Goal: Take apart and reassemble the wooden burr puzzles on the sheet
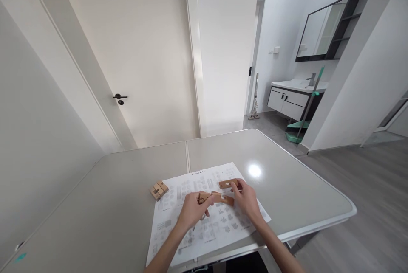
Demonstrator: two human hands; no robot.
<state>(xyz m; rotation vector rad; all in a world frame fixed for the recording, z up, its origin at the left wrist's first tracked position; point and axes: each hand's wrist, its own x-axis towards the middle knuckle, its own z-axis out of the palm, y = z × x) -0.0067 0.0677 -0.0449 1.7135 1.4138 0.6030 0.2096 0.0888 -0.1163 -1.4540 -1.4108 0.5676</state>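
Note:
Over a printed sheet on the table, my left hand is closed on a brown wooden piece with dark markings. From its fingertips another notched wooden piece reaches to the right; whether the two are joined I cannot tell. My right hand pinches a flat wooden strip with a cut-out, just above the notched piece. At the sheet's left edge lies a small block of wooden pieces, fitted together, touched by neither hand.
The grey table has a seam down its middle and a rounded right corner. Behind it stands a white door with a black handle. A sink cabinet, a mop and a green dustpan are at the back right.

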